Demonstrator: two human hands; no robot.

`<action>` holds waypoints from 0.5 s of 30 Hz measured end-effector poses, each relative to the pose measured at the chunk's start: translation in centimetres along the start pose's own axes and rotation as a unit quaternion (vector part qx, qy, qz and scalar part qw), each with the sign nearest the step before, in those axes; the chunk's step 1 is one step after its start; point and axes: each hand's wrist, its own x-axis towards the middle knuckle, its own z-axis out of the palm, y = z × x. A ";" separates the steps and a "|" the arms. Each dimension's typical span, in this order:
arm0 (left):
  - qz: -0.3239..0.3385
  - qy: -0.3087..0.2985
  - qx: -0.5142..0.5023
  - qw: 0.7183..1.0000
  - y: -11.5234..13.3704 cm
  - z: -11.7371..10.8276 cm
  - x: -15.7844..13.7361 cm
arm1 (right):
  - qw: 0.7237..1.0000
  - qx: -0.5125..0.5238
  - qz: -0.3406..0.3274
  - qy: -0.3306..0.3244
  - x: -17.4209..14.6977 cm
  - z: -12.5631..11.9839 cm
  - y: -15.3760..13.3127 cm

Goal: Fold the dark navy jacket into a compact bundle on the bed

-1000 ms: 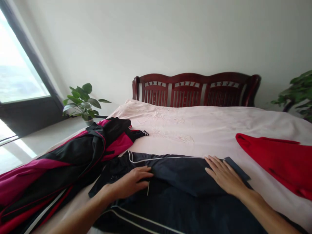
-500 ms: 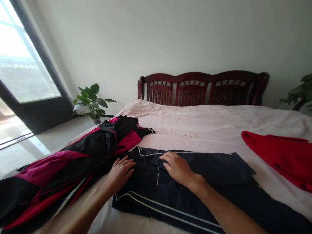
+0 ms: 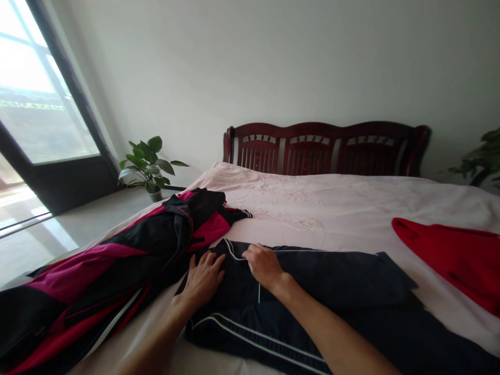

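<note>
A pair of dark navy trousers (image 3: 332,276) with white piping lies spread on the bed, legs pointing right. My left hand (image 3: 203,275) rests flat near the waist end, fingers spread on the cloth. Close to the upper white piping, my right hand (image 3: 264,264) has its fingers curled together, pinching the trouser fabric. The fingertips are partly hidden behind the knuckles. To the left of my left hand lies a black, pink and red jacket (image 3: 128,260), bunched lengthwise along the bed.
Red cloth (image 3: 449,255) lies on the right of the pale pink bedsheet (image 3: 351,208). A dark wooden headboard (image 3: 312,151) stands at the back against the wall. One potted plant (image 3: 148,164) is on the floor at left, beside a glass door (image 3: 50,104); another plant (image 3: 480,161) is far right.
My right hand has shifted slightly left and its fingers have closed on the fabric by the piping. My left hand stays flat, a little further right. The view has tilted slightly.
</note>
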 end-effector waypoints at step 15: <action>-0.038 0.021 0.002 0.999 0.1 0.8 0.9 | 0.999 -0.043 -0.011 0.003 -0.1 1.1 -0.8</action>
